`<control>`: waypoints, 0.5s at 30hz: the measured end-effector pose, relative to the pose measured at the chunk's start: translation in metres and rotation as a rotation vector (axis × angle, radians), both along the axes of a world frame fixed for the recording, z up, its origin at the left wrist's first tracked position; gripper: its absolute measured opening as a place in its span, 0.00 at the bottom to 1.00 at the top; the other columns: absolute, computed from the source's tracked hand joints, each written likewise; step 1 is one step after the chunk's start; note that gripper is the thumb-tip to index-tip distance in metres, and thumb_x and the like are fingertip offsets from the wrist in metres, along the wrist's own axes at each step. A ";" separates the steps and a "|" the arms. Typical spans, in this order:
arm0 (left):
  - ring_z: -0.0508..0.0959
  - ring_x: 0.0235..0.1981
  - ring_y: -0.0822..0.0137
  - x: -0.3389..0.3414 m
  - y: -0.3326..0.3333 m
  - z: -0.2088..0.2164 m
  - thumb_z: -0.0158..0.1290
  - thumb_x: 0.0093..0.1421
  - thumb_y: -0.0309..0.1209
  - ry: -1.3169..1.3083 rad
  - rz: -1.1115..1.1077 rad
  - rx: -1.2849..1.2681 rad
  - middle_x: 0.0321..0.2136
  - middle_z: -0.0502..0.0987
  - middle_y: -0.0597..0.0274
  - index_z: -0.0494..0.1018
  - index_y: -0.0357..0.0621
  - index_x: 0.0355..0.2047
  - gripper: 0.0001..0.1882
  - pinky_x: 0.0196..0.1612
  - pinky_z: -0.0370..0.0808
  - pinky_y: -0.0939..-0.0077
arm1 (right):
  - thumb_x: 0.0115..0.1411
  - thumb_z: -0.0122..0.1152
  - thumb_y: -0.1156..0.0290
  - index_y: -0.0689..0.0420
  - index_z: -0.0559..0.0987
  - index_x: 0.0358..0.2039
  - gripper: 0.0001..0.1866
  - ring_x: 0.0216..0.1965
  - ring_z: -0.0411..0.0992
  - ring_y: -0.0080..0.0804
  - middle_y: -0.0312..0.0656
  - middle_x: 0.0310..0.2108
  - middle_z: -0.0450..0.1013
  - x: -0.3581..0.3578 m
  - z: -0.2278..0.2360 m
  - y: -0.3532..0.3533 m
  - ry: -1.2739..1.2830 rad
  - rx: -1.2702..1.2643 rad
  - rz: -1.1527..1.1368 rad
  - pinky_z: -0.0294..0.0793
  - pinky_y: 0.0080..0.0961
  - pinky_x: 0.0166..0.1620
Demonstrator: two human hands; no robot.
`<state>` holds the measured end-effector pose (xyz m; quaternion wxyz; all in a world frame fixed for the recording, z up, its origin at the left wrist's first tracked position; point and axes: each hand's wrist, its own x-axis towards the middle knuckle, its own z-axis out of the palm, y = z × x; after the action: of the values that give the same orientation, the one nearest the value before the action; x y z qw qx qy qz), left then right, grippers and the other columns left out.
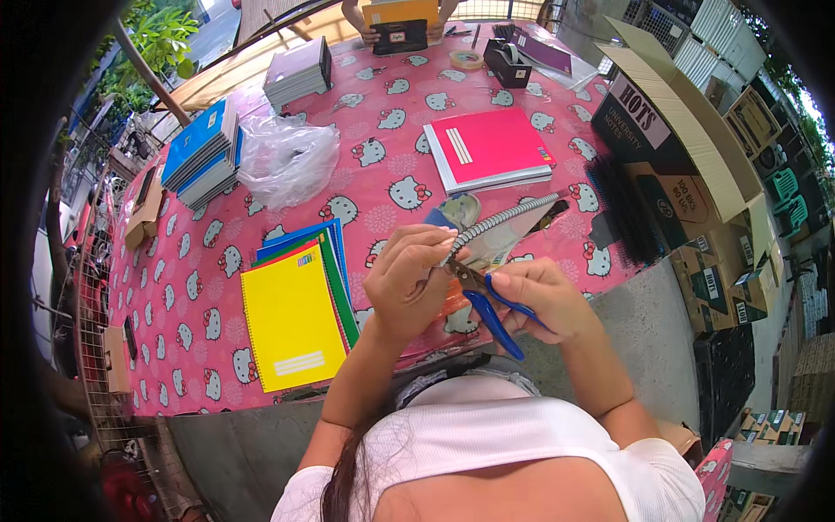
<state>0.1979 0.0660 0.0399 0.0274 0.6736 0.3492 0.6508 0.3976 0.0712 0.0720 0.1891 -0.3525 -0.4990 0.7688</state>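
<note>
In front of me, a spiral-bound notebook (513,217) is tilted up with its silver wire coil along the top edge. My left hand (407,283) pinches the near end of that coil. My right hand (548,300) is closed round the blue handles of small wire cutters (496,324). Their metal jaws meet the coil's end beside my left fingertips; whether the wire lies between the blades is too small to tell. A roll of tape (459,209) lies just behind the coil. Left of my left hand, a yellow notebook (291,317) rests on green, red and blue ones.
Pink notebooks (491,143) are stacked mid-table, blue notebooks (202,148) and purple notebooks (291,74) at left around a plastic bag (289,158). Black wire coils (622,209) lie at the right edge by cardboard boxes (696,200). Across stands a tape dispenser (507,68); another person's hands hold a yellow notebook (402,12).
</note>
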 end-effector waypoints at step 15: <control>0.76 0.28 0.78 -0.207 -0.159 0.141 0.48 0.62 0.22 0.856 1.927 0.619 0.30 0.77 0.58 0.73 0.35 0.30 0.05 0.29 0.75 0.86 | 0.48 0.69 0.70 0.59 0.77 0.42 0.20 0.52 0.66 0.47 0.50 0.50 0.69 0.084 -0.175 0.067 -0.885 1.295 -0.278 0.65 0.41 0.54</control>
<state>-0.0095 -0.0934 0.1811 -0.7861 0.2659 0.5311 0.1712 0.4814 0.1382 -0.1028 0.2348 -0.5041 -0.8269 0.0837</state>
